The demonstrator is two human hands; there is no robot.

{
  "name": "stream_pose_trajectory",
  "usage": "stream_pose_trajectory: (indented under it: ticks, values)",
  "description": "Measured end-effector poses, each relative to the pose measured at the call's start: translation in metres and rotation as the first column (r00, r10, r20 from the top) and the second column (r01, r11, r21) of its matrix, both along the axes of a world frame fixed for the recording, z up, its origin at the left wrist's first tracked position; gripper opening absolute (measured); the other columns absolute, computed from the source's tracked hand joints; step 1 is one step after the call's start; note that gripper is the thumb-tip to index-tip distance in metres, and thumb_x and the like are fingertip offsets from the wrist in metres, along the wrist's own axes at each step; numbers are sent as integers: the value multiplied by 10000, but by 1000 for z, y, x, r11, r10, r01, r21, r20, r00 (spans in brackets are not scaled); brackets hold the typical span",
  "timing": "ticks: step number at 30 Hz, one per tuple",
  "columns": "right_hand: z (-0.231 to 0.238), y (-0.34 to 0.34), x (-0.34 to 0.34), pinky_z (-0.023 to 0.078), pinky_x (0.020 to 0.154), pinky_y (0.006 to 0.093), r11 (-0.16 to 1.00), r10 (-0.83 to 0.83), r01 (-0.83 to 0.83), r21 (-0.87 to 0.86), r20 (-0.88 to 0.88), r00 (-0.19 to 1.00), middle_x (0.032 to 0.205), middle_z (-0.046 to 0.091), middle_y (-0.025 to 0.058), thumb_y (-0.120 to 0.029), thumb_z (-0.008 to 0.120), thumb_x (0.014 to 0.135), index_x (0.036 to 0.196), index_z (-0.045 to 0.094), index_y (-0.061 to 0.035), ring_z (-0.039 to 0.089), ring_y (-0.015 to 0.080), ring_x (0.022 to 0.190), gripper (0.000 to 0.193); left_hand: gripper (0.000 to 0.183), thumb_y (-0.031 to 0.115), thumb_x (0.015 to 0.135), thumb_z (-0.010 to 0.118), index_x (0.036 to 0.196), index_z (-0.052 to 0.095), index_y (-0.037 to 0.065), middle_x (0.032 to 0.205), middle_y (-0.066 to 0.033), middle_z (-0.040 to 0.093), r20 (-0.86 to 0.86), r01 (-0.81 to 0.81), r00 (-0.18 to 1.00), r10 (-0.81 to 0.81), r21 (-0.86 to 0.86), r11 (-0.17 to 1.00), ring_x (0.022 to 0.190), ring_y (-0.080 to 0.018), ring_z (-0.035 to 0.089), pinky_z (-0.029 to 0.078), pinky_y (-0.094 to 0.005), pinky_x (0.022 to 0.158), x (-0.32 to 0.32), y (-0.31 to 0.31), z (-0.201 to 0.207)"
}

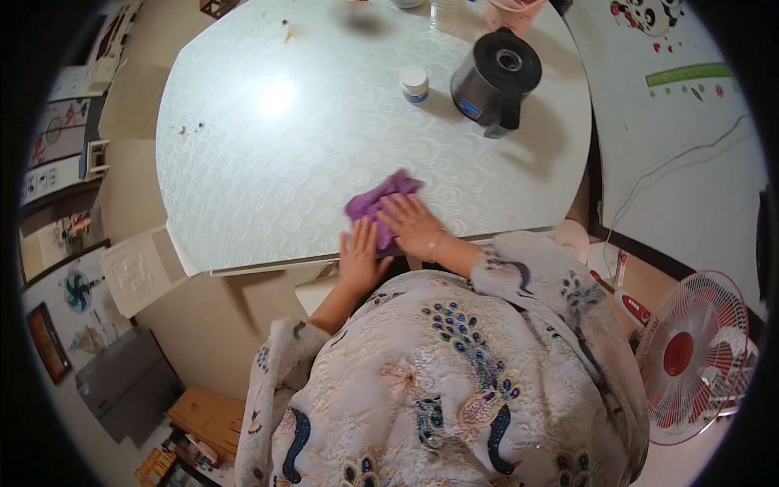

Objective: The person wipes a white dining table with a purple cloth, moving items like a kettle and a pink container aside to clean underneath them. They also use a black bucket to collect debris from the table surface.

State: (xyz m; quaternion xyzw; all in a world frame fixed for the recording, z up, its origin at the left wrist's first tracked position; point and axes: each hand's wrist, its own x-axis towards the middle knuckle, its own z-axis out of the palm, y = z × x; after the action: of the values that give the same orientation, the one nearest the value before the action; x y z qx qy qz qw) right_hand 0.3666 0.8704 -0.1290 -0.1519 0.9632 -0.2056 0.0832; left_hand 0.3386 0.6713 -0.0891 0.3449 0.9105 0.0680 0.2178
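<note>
A crumpled purple cloth (372,201) lies at the near edge of the white patterned table (243,195). My right hand (411,227) rests palm down over the cloth's right part, its fingers stretched out and a thin bracelet at the wrist. Just to the left, my left hand (362,258) is spread at the table's edge, its fingertips touching the cloth's near left side. Part of the cloth is hidden beneath my hands.
A dark kettle (497,77) and a small white bottle (415,84) stand farther back. A pink container (514,15) is at the far right. Small scraps (191,128) lie on the left. White chairs (142,272) stand beside the table; a red fan (690,357) is at my right.
</note>
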Motion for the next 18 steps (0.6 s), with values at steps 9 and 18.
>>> stream_pose_trajectory:
  ticks: [9,18]
  values:
    - [2,-54,-26,89,1194,452,987,162,-162,25,-21,987,1594,223,97,-301,504,920,1499,334,-143,179,278,1473,624,955,437,790,720,1514,242,36,1582,-224,176,-71,-189,979,191,36,981,1474,-384,143,100,-614,1138,5,-51,-10]
    - [29,103,99,178,1179,458,919,-392,392,43,-6,920,1555,290,108,-288,641,845,1467,382,-153,267,287,1430,687,883,441,777,714,1495,329,100,1574,-173,233,-21,395,916,-401,227,890,1473,-339,169,109,-598,1154,-1,117,-7]
